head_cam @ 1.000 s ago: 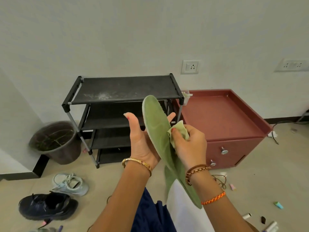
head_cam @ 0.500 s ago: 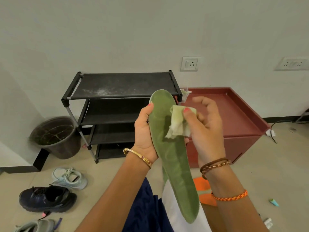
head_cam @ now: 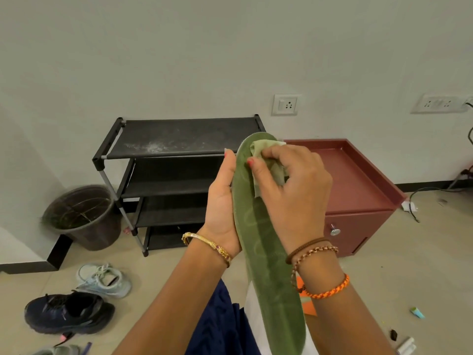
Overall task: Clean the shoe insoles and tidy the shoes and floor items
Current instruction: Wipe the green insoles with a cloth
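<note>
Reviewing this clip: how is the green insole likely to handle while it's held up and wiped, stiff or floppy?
The green insole looks thin and probably light: the left hand alone supports it. It likely flexes, as its length shows a slight curve, yet it holds its shape without drooping. Its fuzzy surface probably grips the cloth in the right hand rather than sliding.

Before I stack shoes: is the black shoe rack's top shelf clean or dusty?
Dusty: the black shoe rack's top shelf shows a whitish powdery smear near its front left.
</note>
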